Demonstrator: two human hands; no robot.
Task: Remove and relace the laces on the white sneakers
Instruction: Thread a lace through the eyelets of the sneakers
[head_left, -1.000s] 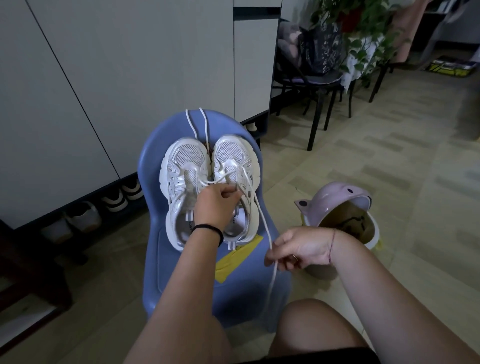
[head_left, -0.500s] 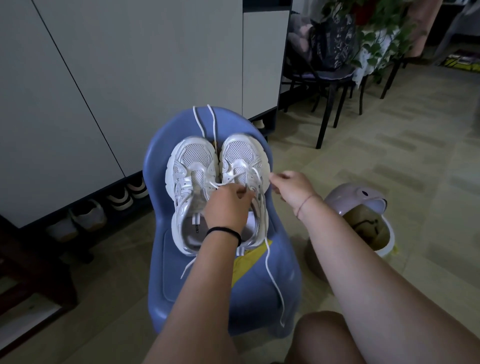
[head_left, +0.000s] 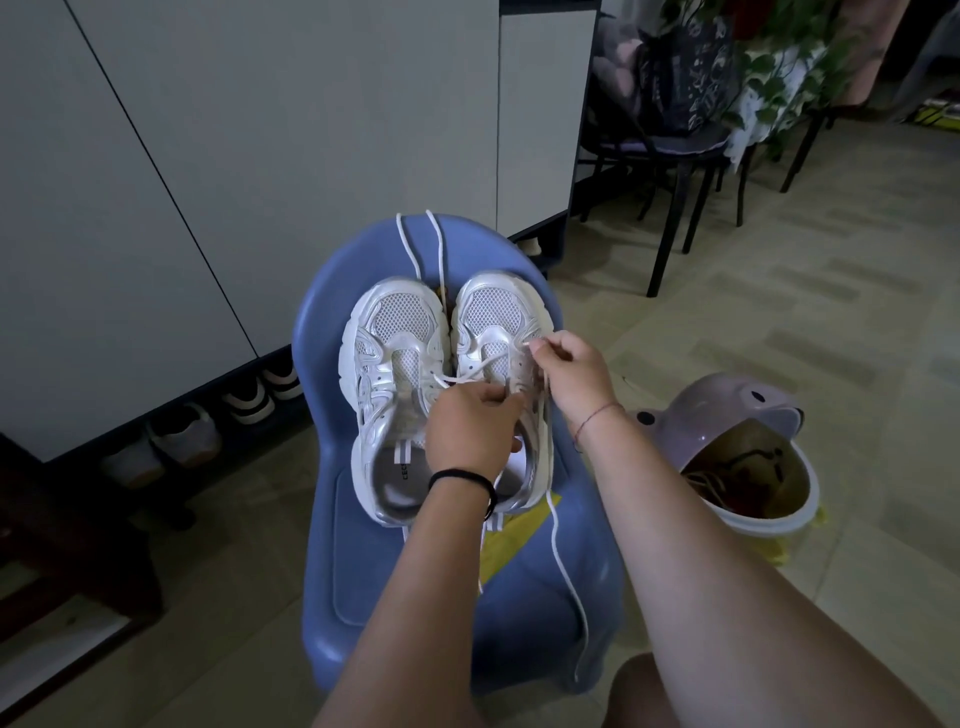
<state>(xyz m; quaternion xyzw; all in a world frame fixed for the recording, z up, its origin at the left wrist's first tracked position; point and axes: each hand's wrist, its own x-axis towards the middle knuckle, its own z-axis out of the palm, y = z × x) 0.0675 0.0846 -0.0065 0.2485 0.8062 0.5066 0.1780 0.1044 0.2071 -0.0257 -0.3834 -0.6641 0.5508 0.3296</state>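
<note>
Two white sneakers stand side by side, toes away from me, on a blue plastic chair (head_left: 358, 561). The left sneaker (head_left: 387, 364) has no lace in its eyelets. My left hand (head_left: 470, 431) rests over the tongue of the right sneaker (head_left: 491, 317) and pinches its white lace (head_left: 563, 577) near the middle eyelets. My right hand (head_left: 569, 371) pinches the same lace at the shoe's right eyelet row. The lace's free end trails down over the chair's front edge. A second loose lace (head_left: 415, 249) is draped over the chair back behind the toes.
A pale pink lidded bin (head_left: 753, 467) stands open on the floor to the right. White cabinet doors (head_left: 260, 130) fill the left, with shoes stored beneath. A black chair (head_left: 670, 156) with a bag and plants sits at the back right. My knee shows at the bottom.
My right hand went from low beside the chair, holding the lace end, up to the right sneaker's eyelets. My left hand stayed on the tongue. The view shifted closer.
</note>
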